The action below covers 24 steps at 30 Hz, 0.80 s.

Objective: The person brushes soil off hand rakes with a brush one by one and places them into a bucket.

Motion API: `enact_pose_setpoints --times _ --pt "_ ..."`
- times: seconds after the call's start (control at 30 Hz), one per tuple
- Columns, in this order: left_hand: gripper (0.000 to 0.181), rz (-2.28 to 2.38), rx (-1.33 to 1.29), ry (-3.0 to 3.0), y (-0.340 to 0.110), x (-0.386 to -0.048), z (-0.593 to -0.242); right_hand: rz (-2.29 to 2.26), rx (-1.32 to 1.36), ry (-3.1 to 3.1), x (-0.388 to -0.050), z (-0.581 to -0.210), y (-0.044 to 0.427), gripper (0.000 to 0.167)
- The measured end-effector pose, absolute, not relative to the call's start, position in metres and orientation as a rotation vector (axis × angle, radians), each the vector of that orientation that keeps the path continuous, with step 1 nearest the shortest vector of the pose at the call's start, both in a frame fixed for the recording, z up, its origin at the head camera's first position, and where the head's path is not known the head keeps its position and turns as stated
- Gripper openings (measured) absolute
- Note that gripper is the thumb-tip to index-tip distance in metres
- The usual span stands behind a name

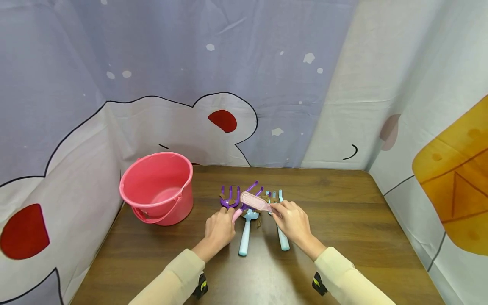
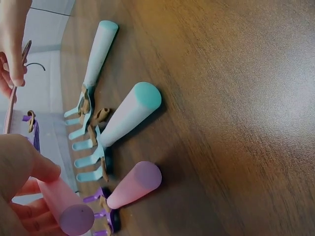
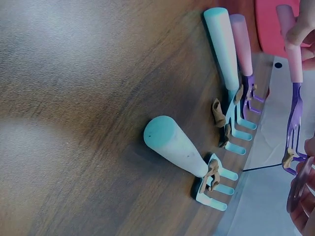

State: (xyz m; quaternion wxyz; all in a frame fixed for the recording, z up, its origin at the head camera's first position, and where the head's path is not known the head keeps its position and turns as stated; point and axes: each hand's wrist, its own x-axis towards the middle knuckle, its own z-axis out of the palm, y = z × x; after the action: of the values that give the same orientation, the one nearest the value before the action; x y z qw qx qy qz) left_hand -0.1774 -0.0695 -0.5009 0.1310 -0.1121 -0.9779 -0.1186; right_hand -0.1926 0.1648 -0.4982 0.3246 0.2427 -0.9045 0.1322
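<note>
My left hand grips the pink handle of a purple-tined hand rake, held above the table. My right hand pinches one end of a flat pink tool with a long rounded head. Its exact kind is unclear. That head crosses the raised rake near its tines in the head view. Below lie two light blue hand rakes, one in the middle and one to the right. Another purple rake lies at the left, its pink handle visible in the left wrist view. Brown clay-like bits cling to the tines and lie among them.
A pink bucket with its handle hanging down stands at the table's back left. The wooden table meets a printed cloth backdrop behind and on both sides.
</note>
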Motion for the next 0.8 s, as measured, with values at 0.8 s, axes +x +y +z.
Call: enact_pose_setpoints --times 0.8 --pt "0.021 -0.335 -0.289 -2.856 -0.074 -0.179 -0.500 0.356 0.533 -2.448 -0.197 -0.503 0.177 0.023"
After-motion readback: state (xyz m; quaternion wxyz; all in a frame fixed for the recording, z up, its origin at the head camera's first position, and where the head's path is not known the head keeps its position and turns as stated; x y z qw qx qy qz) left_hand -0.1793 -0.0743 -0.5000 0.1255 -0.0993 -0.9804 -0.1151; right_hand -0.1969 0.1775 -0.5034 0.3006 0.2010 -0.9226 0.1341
